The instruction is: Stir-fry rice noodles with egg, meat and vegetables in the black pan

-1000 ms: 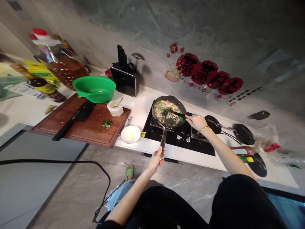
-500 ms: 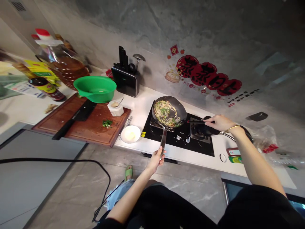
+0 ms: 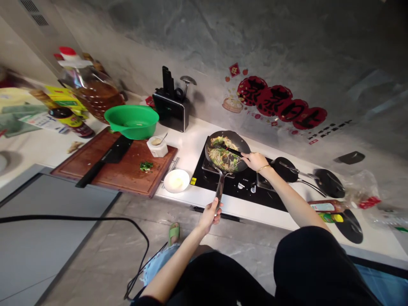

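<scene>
A dark frying pan (image 3: 239,143) full of pale shredded vegetables and green bits (image 3: 223,154) sits on the black stove (image 3: 223,180). My left hand (image 3: 210,211) is closed round the end of the pan's long handle (image 3: 219,188), over the counter's front edge. My right hand (image 3: 254,161) is closed on a black spatula (image 3: 230,149), and the spatula's blade lies in the food.
Left of the stove lie a small white dish (image 3: 175,181) and a wooden cutting board (image 3: 108,166) with a black cleaver (image 3: 106,159), a green bowl (image 3: 131,121) and a small white container (image 3: 157,146). A knife block (image 3: 171,109) stands behind. Dark lids and bottles (image 3: 325,207) lie to the right.
My right hand, which had swung out to the right burner with the spatula, has come back to the pan, and the spatula is in the food again. My left hand kept hold of the handle.
</scene>
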### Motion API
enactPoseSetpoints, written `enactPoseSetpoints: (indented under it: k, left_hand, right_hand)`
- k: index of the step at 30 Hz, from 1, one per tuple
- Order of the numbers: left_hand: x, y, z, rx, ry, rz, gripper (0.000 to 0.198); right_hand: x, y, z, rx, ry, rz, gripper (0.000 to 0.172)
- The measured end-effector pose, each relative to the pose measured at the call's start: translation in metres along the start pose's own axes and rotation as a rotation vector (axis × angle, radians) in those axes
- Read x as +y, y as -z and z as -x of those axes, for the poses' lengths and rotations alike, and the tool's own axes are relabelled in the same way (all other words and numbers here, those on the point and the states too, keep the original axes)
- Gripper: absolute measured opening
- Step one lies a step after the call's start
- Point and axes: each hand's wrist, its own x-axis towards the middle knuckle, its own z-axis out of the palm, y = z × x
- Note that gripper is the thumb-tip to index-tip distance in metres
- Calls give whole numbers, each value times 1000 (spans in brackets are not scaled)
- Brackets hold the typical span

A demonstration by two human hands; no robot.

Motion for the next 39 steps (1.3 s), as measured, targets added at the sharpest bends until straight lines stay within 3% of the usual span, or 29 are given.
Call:
enactPoseSetpoints:
  k: [6, 10, 14, 19, 24, 27, 34, 36, 39]
  left_hand:
    - [-4, 2, -2, -20, -10, 11, 59]
    - [-4, 2, -3, -30, -18, 25, 58]
    - [-3, 2, -2, -31, -13, 22, 59]
    - [-3, 2, -1, -21, -7, 9, 60]
    - [-1, 1, 0, -7, -4, -2, 59]
    - [0, 0, 1, -1, -1, -4, 59]
    - [-5, 2, -3, -15, -17, 23, 59]
    - [-6, 3, -4, -16, -12, 32, 58]
    - [-6, 4, -4, -22, -14, 42, 57]
  right_hand:
    - [50, 33, 55, -68, -32, 3, 37]
    - [52, 41, 68, -187, 63, -56, 33]
    - [26, 26, 48, -48, 16, -27, 37]
    - [9, 9, -3, 91, -157, -96, 38]
    - [0, 5, -32, 3, -188, -105, 38]
    - [7, 15, -15, -83, -140, -70, 35]
    - [57, 67, 71, -141, -76, -31, 32]
    - [60, 68, 82, -190, -62, -18, 30]
    - [51, 47, 79, -167, -53, -34, 31]
